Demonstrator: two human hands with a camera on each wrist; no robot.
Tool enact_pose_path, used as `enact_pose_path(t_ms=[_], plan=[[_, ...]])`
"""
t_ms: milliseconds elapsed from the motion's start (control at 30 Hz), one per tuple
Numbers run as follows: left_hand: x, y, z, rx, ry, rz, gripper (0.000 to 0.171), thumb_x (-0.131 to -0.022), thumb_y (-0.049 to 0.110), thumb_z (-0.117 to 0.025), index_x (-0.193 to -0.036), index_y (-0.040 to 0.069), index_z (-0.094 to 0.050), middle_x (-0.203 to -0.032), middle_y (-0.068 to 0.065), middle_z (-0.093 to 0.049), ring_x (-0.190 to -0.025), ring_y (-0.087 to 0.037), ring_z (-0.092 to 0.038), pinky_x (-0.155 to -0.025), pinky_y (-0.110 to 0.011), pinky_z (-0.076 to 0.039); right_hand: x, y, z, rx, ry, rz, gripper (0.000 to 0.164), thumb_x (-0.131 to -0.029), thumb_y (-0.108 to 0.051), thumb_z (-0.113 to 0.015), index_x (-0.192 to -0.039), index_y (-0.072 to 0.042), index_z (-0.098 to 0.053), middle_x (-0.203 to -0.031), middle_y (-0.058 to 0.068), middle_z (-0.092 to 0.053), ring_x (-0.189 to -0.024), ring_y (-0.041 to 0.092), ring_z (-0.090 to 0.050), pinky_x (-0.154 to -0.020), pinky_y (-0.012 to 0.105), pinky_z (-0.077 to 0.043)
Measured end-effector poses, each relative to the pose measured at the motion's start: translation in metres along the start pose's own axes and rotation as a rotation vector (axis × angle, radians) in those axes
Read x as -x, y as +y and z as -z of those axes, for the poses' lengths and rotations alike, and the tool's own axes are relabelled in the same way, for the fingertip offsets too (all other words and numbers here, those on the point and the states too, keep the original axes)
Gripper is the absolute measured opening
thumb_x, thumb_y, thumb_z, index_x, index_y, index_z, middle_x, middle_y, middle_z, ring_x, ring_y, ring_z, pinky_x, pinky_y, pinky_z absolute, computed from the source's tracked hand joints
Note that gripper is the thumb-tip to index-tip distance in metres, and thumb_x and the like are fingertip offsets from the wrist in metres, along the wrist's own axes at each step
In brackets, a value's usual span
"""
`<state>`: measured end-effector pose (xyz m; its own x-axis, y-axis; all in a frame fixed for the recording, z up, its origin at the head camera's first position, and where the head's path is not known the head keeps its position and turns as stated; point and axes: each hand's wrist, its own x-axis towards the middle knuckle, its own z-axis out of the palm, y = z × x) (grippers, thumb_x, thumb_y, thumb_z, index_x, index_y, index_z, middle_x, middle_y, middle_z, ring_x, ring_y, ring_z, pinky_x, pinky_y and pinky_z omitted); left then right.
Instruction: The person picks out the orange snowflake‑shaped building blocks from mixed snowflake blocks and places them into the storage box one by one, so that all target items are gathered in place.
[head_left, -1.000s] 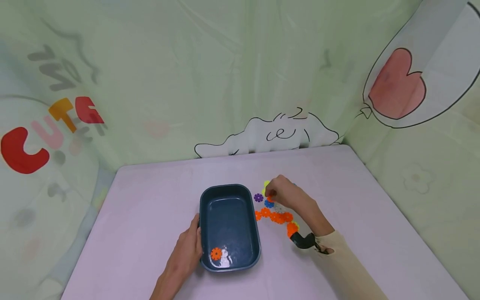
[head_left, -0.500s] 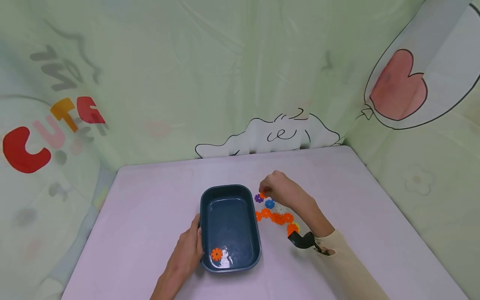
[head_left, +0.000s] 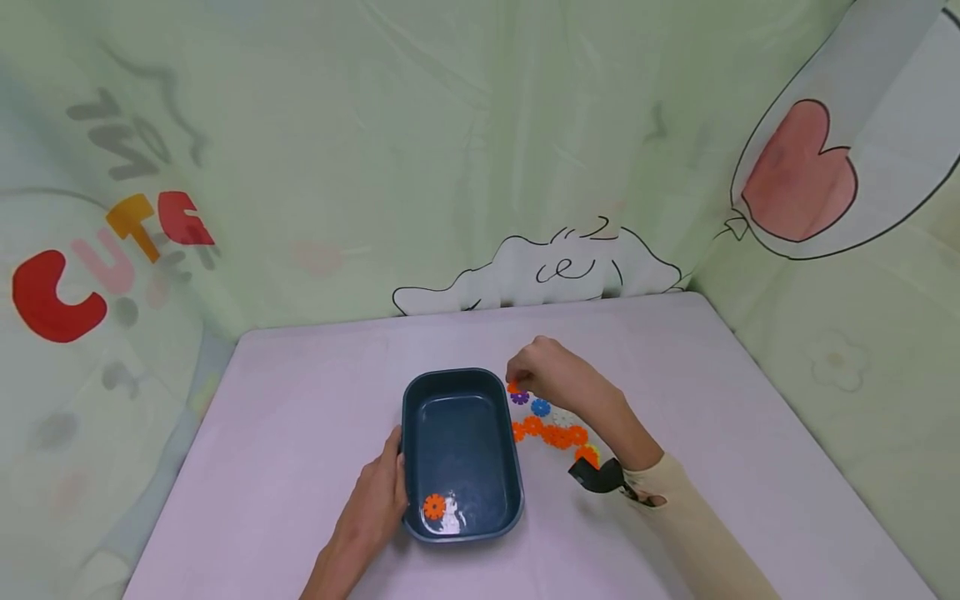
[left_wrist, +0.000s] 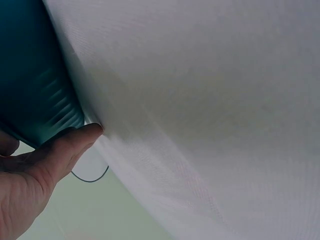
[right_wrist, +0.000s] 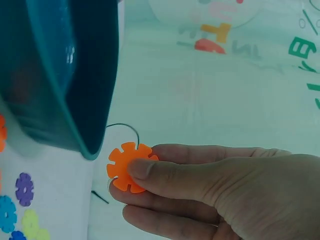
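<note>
A dark blue rectangular tray [head_left: 461, 433] stands on the table, with one orange notched plastic building disc [head_left: 434, 507] lying near its front left corner. My left hand [head_left: 372, 500] holds the tray's left side, its fingers against the outer wall; the left wrist view shows a fingertip low on that wall. Just beyond the tray's right edge, my right hand [head_left: 555, 372] is raised over the table. It pinches another orange building disc [right_wrist: 120, 170] between thumb and fingers, plainly seen in the right wrist view.
Right of the tray lie a purple disc [head_left: 520, 398], a blue disc [head_left: 541, 407] and several orange discs [head_left: 558, 437]. Yellow discs [right_wrist: 31, 224] show in the right wrist view. A pale printed curtain [head_left: 337, 167] hangs behind the table [head_left: 315, 400].
My right hand has moved left toward the tray with the orange building disc pinched in it. The left hand and tray have stayed in place.
</note>
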<state>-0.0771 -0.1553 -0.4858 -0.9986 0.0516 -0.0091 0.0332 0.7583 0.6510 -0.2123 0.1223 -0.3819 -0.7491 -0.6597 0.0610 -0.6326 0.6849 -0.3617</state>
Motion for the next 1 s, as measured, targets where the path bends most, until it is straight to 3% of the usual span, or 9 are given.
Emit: enact_pose_path(t_ms=[333,533,833,1000], plan=[[-0.001,-0.004,-0.003,-0.001,0.009,-0.013,0.053,-0.117,0.014,-0.044,-0.165,-0.005,-0.033,-0.160,-0.026,-0.052,-0.144,-0.040,-0.057,-0.116,-0.054,-0.049,-0.011,-0.018,0.002,-0.008,-0.002,0.046,0.006,-0.091,0.003,-0.083,-0.091,-0.003,-0.084,-0.086,0.006,-0.080,-0.069,0.013,-0.069,-0.072,0.023,-0.066],[-0.004,-0.007,-0.004,-0.006,0.040,-0.040,0.052,-0.117,0.012,-0.044,-0.164,-0.007,-0.034,-0.158,-0.027,-0.053,-0.142,-0.040,-0.058,-0.116,-0.054,-0.049,-0.021,-0.028,-0.001,-0.003,-0.009,0.094,0.006,-0.093,0.001,-0.082,-0.096,-0.003,-0.085,-0.092,0.007,-0.081,-0.081,0.019,-0.070,-0.076,0.024,-0.065],[-0.004,-0.005,-0.003,-0.003,0.030,-0.040,0.052,-0.116,0.013,-0.045,-0.164,-0.007,-0.034,-0.157,-0.027,-0.055,-0.141,-0.039,-0.060,-0.115,-0.054,-0.050,-0.038,-0.033,-0.017,-0.017,-0.017,0.199,0.012,-0.092,0.007,-0.081,-0.093,-0.004,-0.085,-0.089,0.004,-0.081,-0.081,0.017,-0.070,-0.080,0.027,-0.065],[-0.004,-0.006,-0.002,-0.010,0.031,-0.035,0.052,-0.117,0.013,-0.044,-0.164,-0.006,-0.034,-0.157,-0.027,-0.055,-0.140,-0.039,-0.060,-0.115,-0.053,-0.050,-0.052,-0.038,-0.030,-0.038,-0.062,0.209,0.011,-0.090,0.004,-0.084,-0.094,-0.006,-0.084,-0.089,0.002,-0.080,-0.084,0.016,-0.068,-0.082,0.028,-0.064]])
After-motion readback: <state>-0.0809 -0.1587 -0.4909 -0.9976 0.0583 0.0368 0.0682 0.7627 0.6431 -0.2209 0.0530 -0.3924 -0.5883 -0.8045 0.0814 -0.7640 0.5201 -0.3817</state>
